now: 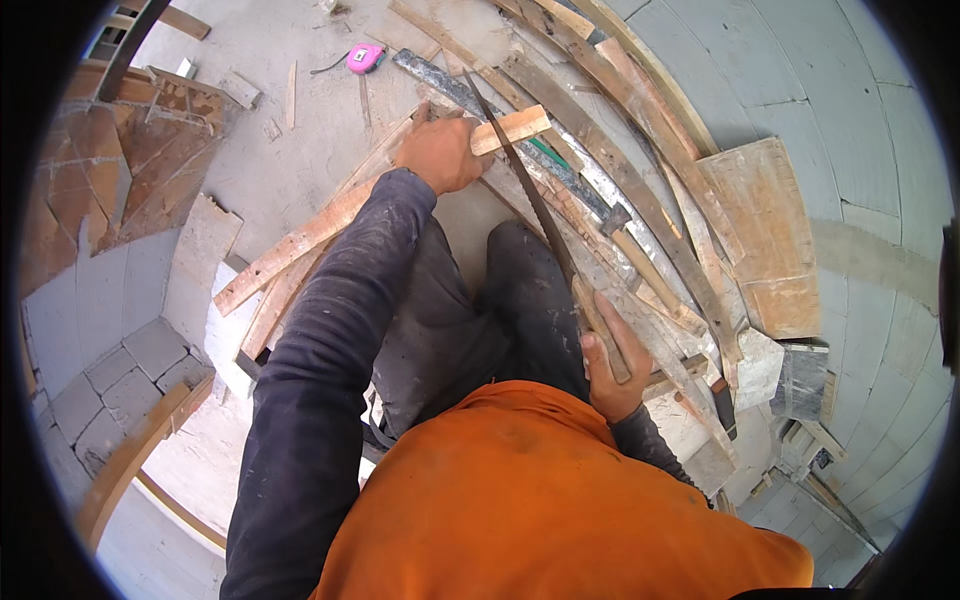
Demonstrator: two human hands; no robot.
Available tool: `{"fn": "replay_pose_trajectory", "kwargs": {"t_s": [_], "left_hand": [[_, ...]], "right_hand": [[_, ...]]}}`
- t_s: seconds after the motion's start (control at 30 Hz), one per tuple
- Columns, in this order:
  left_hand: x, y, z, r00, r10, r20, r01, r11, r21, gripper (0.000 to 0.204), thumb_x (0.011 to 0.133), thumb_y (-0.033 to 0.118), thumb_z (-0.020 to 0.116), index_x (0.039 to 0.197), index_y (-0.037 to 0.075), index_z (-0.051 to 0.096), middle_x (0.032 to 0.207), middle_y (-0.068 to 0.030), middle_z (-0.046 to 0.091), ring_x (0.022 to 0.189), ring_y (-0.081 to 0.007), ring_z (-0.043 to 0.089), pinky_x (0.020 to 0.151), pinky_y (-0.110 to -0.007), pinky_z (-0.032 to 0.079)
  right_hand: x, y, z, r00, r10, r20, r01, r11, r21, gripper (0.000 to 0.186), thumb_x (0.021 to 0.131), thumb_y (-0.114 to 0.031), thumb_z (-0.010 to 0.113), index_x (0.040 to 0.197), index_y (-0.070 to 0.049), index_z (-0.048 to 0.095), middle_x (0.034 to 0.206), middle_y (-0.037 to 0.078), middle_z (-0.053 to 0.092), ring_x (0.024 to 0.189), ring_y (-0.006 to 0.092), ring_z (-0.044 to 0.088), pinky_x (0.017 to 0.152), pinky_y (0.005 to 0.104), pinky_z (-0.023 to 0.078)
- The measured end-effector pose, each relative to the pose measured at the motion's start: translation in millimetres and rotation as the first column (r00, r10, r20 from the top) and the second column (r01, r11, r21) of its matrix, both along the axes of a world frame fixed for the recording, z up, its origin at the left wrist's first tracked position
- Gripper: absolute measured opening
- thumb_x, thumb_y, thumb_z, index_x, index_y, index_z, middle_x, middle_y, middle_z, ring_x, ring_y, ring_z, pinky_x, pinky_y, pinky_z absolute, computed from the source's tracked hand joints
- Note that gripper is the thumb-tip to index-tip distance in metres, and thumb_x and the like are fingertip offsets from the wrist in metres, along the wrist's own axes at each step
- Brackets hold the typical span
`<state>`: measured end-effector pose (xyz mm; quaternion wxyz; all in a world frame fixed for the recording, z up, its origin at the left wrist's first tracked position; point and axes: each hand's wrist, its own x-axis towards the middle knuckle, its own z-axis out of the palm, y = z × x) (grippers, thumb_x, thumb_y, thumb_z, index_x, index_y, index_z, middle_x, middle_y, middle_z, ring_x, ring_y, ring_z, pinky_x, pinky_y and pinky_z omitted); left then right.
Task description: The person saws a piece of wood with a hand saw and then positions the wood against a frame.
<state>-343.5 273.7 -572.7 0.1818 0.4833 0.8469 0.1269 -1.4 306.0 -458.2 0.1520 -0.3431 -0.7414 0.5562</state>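
My left hand [440,152] is closed on a narrow wooden strip [518,127], whose pale end sticks out to the right of my knuckles. In my right hand [617,362] is the wooden handle of a handsaw [533,195], with the fingers wrapped round it. The long dark blade slants away from me and crosses the strip just right of my left hand. Below my left hand, a longer wooden strip [300,250] runs to the lower left; whether it joins the held one is hidden by the hand.
Long planks [640,130] lie piled along the right, with a wooden-handled hammer-like tool [632,245] among them. A pink tape measure [364,58] sits on the dusty floor. A plywood sheet [765,235] leans by the grey block wall [860,140]. Brown boards [100,170] stand at left.
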Motion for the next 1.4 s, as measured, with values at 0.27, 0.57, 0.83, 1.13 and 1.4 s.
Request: {"fn": "replay_pose_trajectory", "kwargs": {"t_s": [0.27, 0.57, 0.83, 1.13, 1.4], "left_hand": [[0, 11, 16, 0.998, 0.006, 0.059, -0.004, 0.999, -0.035, 0.061, 0.09, 0.047, 0.073, 0.129, 0.001, 0.071, 0.123, -0.0255, 0.074, 0.118, -0.0394, 0.071, 0.13, -0.053, 0.027], [1, -2, 2, 1.0, -0.002, 0.029, 0.004, 0.996, -0.086, 0.061, 0.089, 0.047, 0.074, 0.132, 0.003, 0.071, 0.136, -0.0244, 0.07, 0.123, -0.0412, 0.068, 0.13, -0.052, 0.028], [2, -1, 7, 0.999, 0.023, 0.044, -0.021, 0.998, -0.065, 0.052, 0.088, 0.042, 0.074, 0.123, 0.003, 0.074, 0.117, -0.021, 0.077, 0.112, -0.039, 0.072, 0.128, -0.054, 0.03], [5, 7, 9, 0.998, 0.023, 0.06, -0.024, 0.999, 0.022, 0.049, 0.089, 0.041, 0.074, 0.117, 0.001, 0.074, 0.107, -0.0229, 0.078, 0.11, -0.0398, 0.072, 0.128, -0.054, 0.029], [8, -16, 1, 0.999, 0.024, 0.042, -0.023, 0.999, -0.026, 0.054, 0.089, 0.046, 0.073, 0.12, 0.002, 0.075, 0.107, -0.0233, 0.077, 0.109, -0.0383, 0.073, 0.129, -0.052, 0.03]], "right_hand": [[-127, 42, -47, 0.999, -0.001, -0.042, 0.004, 0.997, 0.078, 0.047, 0.103, -0.018, 0.071, 0.146, 0.0, 0.063, 0.139, 0.023, 0.07, 0.132, 0.026, 0.066, 0.111, 0.0352, 0.048], [-105, 30, -36, 0.999, 0.044, -0.03, -0.04, 0.993, 0.109, 0.047, 0.102, -0.017, 0.072, 0.147, -0.002, 0.063, 0.136, 0.024, 0.071, 0.125, 0.026, 0.07, 0.106, 0.0362, 0.051], [-24, 3, 22, 0.996, -0.013, 0.093, 0.019, 0.998, -0.057, 0.049, 0.102, -0.013, 0.072, 0.147, 0.003, 0.06, 0.142, 0.022, 0.069, 0.135, 0.0267, 0.064, 0.112, 0.0359, 0.048], [-147, 50, -38, 0.997, 0.049, 0.065, -0.059, 0.985, 0.162, 0.046, 0.104, -0.019, 0.071, 0.146, -0.001, 0.063, 0.144, 0.022, 0.068, 0.132, 0.03, 0.066, 0.111, 0.0369, 0.048], [-36, 6, -1, 0.995, 0.079, 0.06, -0.083, 0.995, 0.052, 0.049, 0.104, -0.015, 0.07, 0.15, -0.001, 0.059, 0.144, 0.021, 0.068, 0.132, 0.0261, 0.066, 0.113, 0.0374, 0.047]]}}
